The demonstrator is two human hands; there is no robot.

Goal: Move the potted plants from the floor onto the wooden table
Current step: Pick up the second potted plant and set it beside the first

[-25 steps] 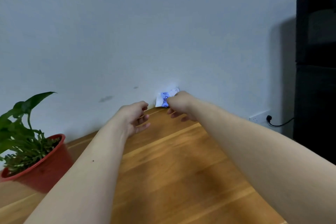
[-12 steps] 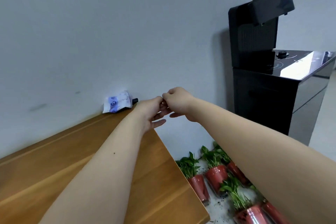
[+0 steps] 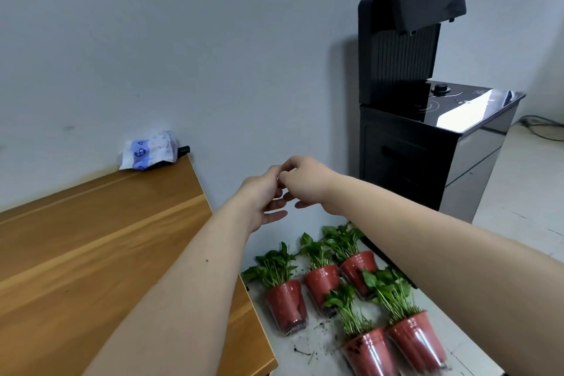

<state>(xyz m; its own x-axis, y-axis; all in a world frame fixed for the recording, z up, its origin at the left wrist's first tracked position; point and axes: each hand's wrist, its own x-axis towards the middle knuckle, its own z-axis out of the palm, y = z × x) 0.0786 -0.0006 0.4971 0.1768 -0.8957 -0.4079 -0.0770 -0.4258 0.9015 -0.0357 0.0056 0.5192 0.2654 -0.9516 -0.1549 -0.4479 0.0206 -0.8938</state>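
Several potted plants in red pots stand on the grey floor to the right of the wooden table: one nearest the table, two behind it, and two in front at the right. My left hand and my right hand hover in the air beyond the table's right end, above the pots. Their fingertips touch each other. The fingers look relaxed and neither hand holds anything.
A white and blue tissue packet lies at the table's far right corner against the wall, with a small black object beside it. A tall black appliance stands right behind the pots. Loose soil is scattered on the floor.
The view has swung right, so the plant on the table has left the frame. My right hand has come off the tissue packet and both hands have moved past the table's end and met.
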